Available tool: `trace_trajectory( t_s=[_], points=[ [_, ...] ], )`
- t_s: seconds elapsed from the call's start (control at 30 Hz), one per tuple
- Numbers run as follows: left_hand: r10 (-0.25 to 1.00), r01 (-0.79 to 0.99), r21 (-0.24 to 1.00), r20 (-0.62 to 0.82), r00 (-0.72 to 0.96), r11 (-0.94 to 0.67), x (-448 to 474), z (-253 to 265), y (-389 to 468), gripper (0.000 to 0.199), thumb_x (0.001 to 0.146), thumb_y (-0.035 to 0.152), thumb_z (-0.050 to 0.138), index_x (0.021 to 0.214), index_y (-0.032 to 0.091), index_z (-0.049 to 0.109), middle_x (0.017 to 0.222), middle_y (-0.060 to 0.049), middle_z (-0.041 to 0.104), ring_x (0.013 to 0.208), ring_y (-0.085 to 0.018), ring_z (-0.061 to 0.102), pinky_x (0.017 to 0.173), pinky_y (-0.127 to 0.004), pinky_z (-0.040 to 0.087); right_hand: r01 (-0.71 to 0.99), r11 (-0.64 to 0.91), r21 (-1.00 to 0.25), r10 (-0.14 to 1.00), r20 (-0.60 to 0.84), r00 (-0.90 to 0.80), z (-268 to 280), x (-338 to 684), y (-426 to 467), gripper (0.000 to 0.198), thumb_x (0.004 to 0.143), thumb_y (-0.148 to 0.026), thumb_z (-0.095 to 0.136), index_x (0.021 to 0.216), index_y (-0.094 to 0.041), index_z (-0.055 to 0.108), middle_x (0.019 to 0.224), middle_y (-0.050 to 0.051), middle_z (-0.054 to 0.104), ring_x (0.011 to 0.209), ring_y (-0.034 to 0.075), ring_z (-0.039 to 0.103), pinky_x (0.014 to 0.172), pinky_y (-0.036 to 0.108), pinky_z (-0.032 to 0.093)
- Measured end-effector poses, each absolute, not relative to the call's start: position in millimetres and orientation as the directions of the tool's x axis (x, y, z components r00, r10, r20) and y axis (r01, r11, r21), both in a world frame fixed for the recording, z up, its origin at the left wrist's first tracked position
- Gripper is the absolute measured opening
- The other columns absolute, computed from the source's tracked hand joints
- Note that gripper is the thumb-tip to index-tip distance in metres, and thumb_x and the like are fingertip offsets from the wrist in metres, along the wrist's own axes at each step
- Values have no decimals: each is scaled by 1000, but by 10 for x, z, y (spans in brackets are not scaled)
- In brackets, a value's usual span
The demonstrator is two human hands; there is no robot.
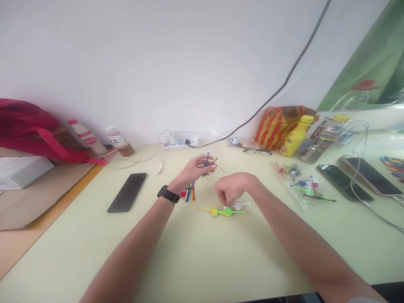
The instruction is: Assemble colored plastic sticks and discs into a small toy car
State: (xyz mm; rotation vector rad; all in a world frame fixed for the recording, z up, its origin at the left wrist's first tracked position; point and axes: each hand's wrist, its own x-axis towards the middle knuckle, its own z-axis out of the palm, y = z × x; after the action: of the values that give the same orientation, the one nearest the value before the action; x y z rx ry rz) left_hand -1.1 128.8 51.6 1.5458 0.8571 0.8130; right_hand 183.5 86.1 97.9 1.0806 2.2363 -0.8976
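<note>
Pale table (189, 261) against a white wall. The person's left hand (197, 169) raised, pinching a few thin plastic pointers (207, 158), blue, dark and red. Right hand (234, 187) lower, fingers curled down at a white pointer (238, 206); grip hidden. Green pointer (229, 212) and yellow pointer (213, 213) just below, overlapping. Mixed-colour bundle (190, 192) beside the watch (168, 194) on the left wrist. Black slab (127, 192) farther left. Right: clear bag (304, 203) with more pointers, two phones beyond, a yellow bottle (294, 139) behind.
</note>
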Motion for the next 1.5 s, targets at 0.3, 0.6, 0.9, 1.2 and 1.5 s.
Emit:
trace_trajectory(
  t_s=[0.3,0.6,0.9,1.2,1.5],
  points=[
    [855,5,999,-38,517,41,-44,590,1246,55,82,48,84,126,22,66,122,-15,75,105,-26,74,90,-38,52,784,446,-431,368,-710,-600,878,1845,953,42,57,-41,91,91,-19,79,90,1,77,85,21,69,65,26,45],
    [866,112,986,51,498,-123,-69,493,1322,51,79,46,86,120,21,69,114,-13,78,105,-27,73,87,-38,54,638,413,-649,438,-473,-764,997,2029,982,22,76,-26,76,96,-16,76,87,3,77,78,19,71,67,26,51],
    [793,233,941,56,606,-245,-26,443,1307,44,81,44,84,115,20,71,112,-11,78,99,-26,74,92,-40,55,275,504,-819,835,381,-396,1725,2464,603,20,88,-38,75,95,-19,75,79,4,73,66,15,65,62,29,54],
    [772,331,884,50,634,-329,-3,471,1255,41,84,45,80,116,22,71,114,-9,77,99,-25,73,91,-39,55,438,537,-721,838,517,-176,1660,2457,647,4,81,-17,68,84,-18,72,73,3,68,66,16,64,59,27,51],
    [777,345,882,38,629,-323,35,533,1195,42,83,44,81,117,21,71,113,-9,78,100,-25,73,91,-40,55,727,442,-525,876,427,-224,1575,2405,708,9,76,-16,58,68,-18,64,65,0,63,62,14,53,57,27,37]
  ],
)
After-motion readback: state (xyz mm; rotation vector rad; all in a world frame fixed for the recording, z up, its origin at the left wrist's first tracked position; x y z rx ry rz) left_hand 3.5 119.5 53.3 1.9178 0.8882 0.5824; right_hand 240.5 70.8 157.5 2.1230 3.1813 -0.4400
